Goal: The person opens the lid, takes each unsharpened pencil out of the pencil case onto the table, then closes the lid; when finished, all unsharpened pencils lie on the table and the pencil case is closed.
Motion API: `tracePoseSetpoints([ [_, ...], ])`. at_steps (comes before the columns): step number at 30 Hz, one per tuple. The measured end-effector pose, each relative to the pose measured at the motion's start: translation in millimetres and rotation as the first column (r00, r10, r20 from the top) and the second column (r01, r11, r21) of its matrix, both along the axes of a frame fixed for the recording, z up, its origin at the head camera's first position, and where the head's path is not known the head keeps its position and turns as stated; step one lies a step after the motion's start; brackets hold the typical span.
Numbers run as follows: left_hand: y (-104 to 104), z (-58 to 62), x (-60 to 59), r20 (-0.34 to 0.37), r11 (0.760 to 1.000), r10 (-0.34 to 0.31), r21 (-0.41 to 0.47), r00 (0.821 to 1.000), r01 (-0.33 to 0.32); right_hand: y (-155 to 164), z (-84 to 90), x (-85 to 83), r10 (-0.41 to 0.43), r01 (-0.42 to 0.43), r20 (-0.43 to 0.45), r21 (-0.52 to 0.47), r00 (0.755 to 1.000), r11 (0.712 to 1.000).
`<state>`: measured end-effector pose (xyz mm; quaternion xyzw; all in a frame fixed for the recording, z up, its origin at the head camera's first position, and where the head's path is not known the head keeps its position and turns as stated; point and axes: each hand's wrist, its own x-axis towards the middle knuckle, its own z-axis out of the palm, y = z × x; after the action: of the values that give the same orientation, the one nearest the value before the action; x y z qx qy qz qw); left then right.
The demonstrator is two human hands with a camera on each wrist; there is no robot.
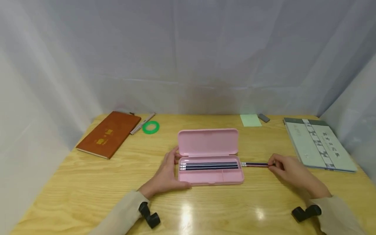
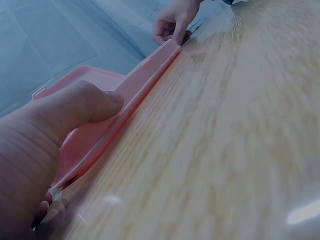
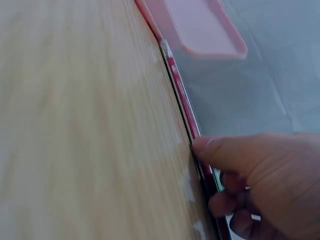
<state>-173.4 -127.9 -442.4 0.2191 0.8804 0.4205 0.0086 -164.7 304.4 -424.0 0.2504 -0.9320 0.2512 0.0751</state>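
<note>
A pink pencil case [image 1: 210, 160] lay open in the middle of the wooden tabletop [image 1: 88, 182], its lid [image 1: 207, 142] standing up behind the tray. Several dark pencils [image 1: 209, 166] lay side by side in the long upper compartment of the tray.

The left hand [image 1: 169, 173] rested against the left end of the case, with the thumb along the front edge and the fingers curled round the back corner, so it held the case steady. The right hand [image 1: 289, 169] pinched one more pencil [image 1: 255, 164] between thumb and fingers. This pencil lay level, just beside the right end of the case, and its eraser end touched or nearly touched the case wall; I could not tell which.

Far left on the tabletop lay a brown notebook [image 1: 109, 133], a pen [image 1: 142, 123] and a green ring of tape [image 1: 151, 127]. Behind the case were a pale green note pad [image 1: 250, 120] and a small grey eraser [image 1: 263, 117]. A grey-green book [image 1: 318, 143] lay at the right.
</note>
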Motion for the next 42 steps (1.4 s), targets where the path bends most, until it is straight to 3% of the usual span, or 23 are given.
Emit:
tracePoseSetpoints([
  [8, -5, 1.2, 1.8, 0.009, 1.0, 0.021, 0.023, 1.0, -0.021, -67, 6.8, -31.8, 0.119, -0.118, 0.034, -0.036, 0.992, 0.992],
  [12, -4, -0.1, 1.1, 0.007, 1.0, 0.009, 0.02, 1.0, -0.009, -102, 10.5, -37.2, 0.172, -0.172, 0.003, 0.101, 0.985, 0.98],
  [16, -2, -1.1, 0.6, 0.005, 1.0, 0.001, 0.02, 1.0, -0.001, -128, 14.1, -37.5, 0.19, -0.166, -0.08, 0.239, 0.979, 0.957],
  [23, 1, -3.3, 1.0, -0.008, 1.0, 0.001, 0.028, 1.0, 0.0, -152, 13.8, -38.5, 0.156, -0.131, -0.062, 0.3, 0.986, 0.945],
  [27, 4, -4.5, 1.3, -0.012, 0.999, -0.006, 0.032, 1.0, 0.006, -147, 15.4, -36.0, 0.126, -0.107, -0.054, 0.267, 0.991, 0.958],
  [32, 6, -3.8, 1.2, -0.001, 1.0, -0.001, 0.019, 1.0, 0.001, -124, 26.6, -27.8, 0.096, -0.09, -0.036, 0.149, 0.995, 0.985],
  [38, 6, -1.0, -0.1, -0.004, 1.0, -0.011, 0.008, 1.0, 0.011, -63, 31.0, -11.4, 0.026, -0.028, 0.017, 0.079, 1.0, 0.996],
  [42, 4, -0.1, -0.4, -0.014, 1.0, -0.009, 0.018, 1.0, 0.009, -19, 23.9, 1.0, 0.012, -0.011, -0.004, 0.057, 1.0, 0.998],
])
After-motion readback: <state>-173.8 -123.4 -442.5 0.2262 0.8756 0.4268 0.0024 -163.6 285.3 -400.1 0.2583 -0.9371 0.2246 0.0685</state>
